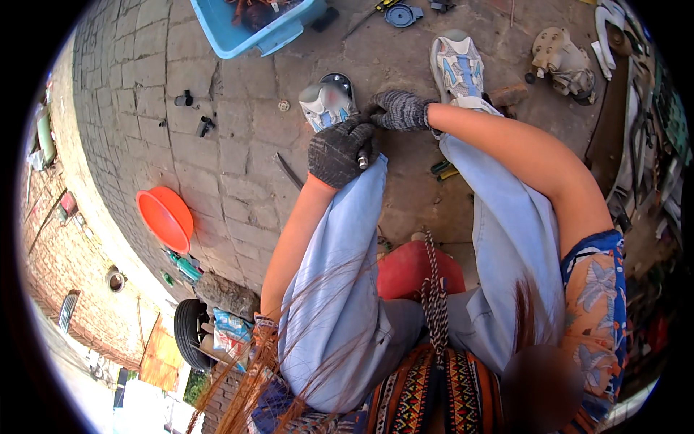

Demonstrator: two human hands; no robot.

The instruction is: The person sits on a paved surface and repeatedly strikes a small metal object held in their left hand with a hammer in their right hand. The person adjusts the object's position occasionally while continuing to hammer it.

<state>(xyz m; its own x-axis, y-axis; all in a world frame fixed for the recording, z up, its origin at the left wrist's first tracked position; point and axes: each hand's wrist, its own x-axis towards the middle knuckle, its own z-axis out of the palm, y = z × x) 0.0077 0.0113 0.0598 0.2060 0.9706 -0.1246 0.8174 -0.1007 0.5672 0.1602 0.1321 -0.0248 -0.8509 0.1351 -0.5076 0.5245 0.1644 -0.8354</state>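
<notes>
My left hand (338, 153), in a dark grey knit glove, is closed beside my left knee. A short shiny metal end (363, 162) pokes out of its fist; the rest of that piece is hidden in the glove. Gloved alike, my right hand (402, 111) meets the left one at the fingertips, its fingers bent together. Whatever lies between the fingertips cannot be made out. Just beyond both hands, a dark round part (338, 81) with a shiny rim shows by my left shoe (325, 107).
A blue tub (249, 43) with reddish-brown parts stands far ahead. An orange basin (165, 218) and small black parts (205, 126) lie left on the paving. A screwdriver (370, 16), a dirty metal housing (564, 64) and a yellow-handled tool (444, 170) lie ahead and right.
</notes>
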